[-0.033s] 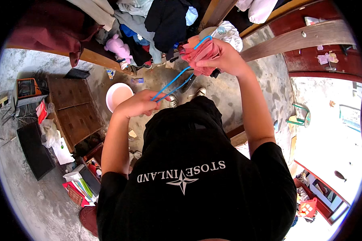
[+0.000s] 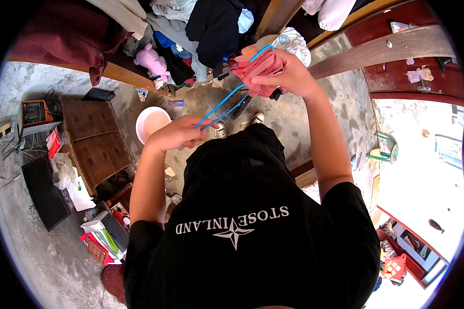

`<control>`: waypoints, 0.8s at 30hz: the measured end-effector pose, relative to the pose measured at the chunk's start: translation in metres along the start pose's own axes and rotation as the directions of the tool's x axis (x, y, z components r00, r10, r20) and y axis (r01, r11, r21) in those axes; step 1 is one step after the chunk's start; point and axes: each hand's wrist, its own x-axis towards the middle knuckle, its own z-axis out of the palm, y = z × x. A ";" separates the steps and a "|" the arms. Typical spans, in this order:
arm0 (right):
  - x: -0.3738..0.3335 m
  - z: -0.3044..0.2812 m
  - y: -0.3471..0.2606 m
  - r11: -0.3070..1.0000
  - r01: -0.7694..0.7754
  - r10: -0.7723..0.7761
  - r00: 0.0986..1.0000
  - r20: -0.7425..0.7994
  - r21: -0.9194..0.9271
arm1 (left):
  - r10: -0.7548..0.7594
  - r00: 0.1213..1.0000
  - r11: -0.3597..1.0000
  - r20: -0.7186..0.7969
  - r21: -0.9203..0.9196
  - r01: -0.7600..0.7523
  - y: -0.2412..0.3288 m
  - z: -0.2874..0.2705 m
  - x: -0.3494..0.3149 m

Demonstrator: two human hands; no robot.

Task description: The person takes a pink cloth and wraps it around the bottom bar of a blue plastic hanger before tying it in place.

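- Concrete floor (image 2: 314, 110) below, pink basin (image 2: 151, 122) unmoved
- Left hand (image 2: 178, 135) still pinches blue hanger (image 2: 227, 105)
- Right hand (image 2: 286, 72) still grips pink cloth (image 2: 258, 69)

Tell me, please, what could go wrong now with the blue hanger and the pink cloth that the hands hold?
1. The right hand bunches the pink cloth at one end of the blue hanger; the cloth might slide off and fall on the dusty concrete floor.
2. The left hand pinches only the thin end of the hanger, so that grip may slip.
3. If the hanger drops, it could land in the pink basin below.
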 end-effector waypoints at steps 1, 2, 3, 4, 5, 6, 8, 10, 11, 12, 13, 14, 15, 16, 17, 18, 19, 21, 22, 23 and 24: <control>0.000 -0.002 0.000 1.000 0.027 -0.027 0.999 -0.025 0.010 | 0.071 0.997 0.997 -0.007 -0.030 -0.071 -0.007 -0.007 -0.002; -0.001 -0.003 0.003 0.998 0.054 -0.053 0.997 -0.050 0.020 | 0.141 0.990 0.988 -0.015 -0.058 -0.142 -0.020 -0.020 -0.005; -0.002 -0.004 0.007 0.997 0.078 -0.076 0.994 -0.075 0.028 | 0.210 0.977 0.973 -0.023 -0.090 -0.211 -0.030 -0.031 -0.008; -0.003 -0.003 0.009 0.984 0.120 -0.103 0.986 -0.129 0.131 | 0.401 0.916 0.893 0.003 -0.223 -0.391 -0.022 -0.034 -0.014; -0.004 -0.001 0.011 0.959 0.166 -0.124 0.975 -0.186 0.231 | 0.526 0.848 0.791 -0.058 -0.332 -0.513 -0.030 -0.043 -0.013; -0.003 0.002 0.012 0.920 0.219 -0.143 0.960 -0.242 0.325 | 0.561 0.809 0.763 -0.175 -0.269 -0.587 -0.032 -0.047 -0.007; 0.004 0.014 0.012 0.856 0.279 -0.136 0.934 -0.330 0.436 | 0.589 0.730 0.770 -0.347 -0.033 -0.637 -0.035 -0.045 0.010; 0.007 0.035 0.001 0.789 0.311 -0.104 0.917 -0.385 0.530 | 0.667 0.682 0.736 -0.299 0.119 -0.667 -0.030 -0.022 0.031; 0.010 0.041 0.002 0.761 0.308 -0.108 0.928 -0.355 0.571 | 0.695 0.667 0.717 -0.267 0.205 -0.666 -0.025 -0.010 0.045; 0.012 0.046 0.002 0.730 0.299 -0.115 0.940 -0.320 0.615 | 0.720 0.651 0.693 -0.238 0.289 -0.661 -0.021 0.002 0.058; 0.016 0.052 0.001 0.698 0.288 -0.130 0.951 -0.280 0.656 | 0.733 0.636 0.680 -0.241 0.222 -0.699 -0.026 0.011 0.075; 0.023 0.059 0.004 0.661 0.361 -0.224 0.932 -0.287 0.658 | 0.749 0.619 0.658 -0.238 0.152 -0.738 -0.029 0.015 0.094; 0.024 0.063 0.006 0.642 0.351 -0.210 0.936 -0.283 0.681 | 0.714 0.661 0.690 -0.232 0.074 -0.720 -0.025 0.017 0.103; 0.023 0.065 0.007 0.623 0.340 -0.197 0.940 -0.279 0.705 | 0.678 0.700 0.718 -0.223 -0.004 -0.696 -0.021 0.018 0.110; 0.023 0.066 0.008 0.603 0.329 -0.184 0.944 -0.274 0.727 | 0.642 0.738 0.741 -0.209 -0.081 -0.667 -0.019 0.021 0.115; 0.022 0.065 0.011 0.609 0.341 -0.175 0.939 -0.298 0.716 | 0.620 0.742 0.749 -0.255 -0.087 -0.656 -0.018 0.026 0.118; 0.019 0.062 0.013 0.577 0.295 -0.116 0.953 -0.280 0.762 | 0.590 0.775 0.773 -0.227 -0.117 -0.623 -0.019 0.026 0.117; 0.013 0.056 0.017 0.494 0.205 0.000 0.972 -0.236 0.845 | 0.524 0.836 0.819 -0.165 -0.174 -0.547 -0.019 0.028 0.110; 0.013 0.056 0.017 0.498 0.160 -0.004 0.983 -0.182 0.852 | 0.503 0.852 0.839 -0.144 -0.157 -0.521 -0.016 0.028 0.108; 0.014 0.059 0.019 0.486 0.135 0.039 0.984 -0.176 0.863 | 0.481 0.868 0.858 -0.123 -0.141 -0.495 -0.014 0.028 0.106; 0.015 0.065 0.021 0.473 0.108 0.084 0.982 -0.166 0.874 | 0.457 0.883 0.875 -0.105 -0.126 -0.468 -0.014 0.029 0.105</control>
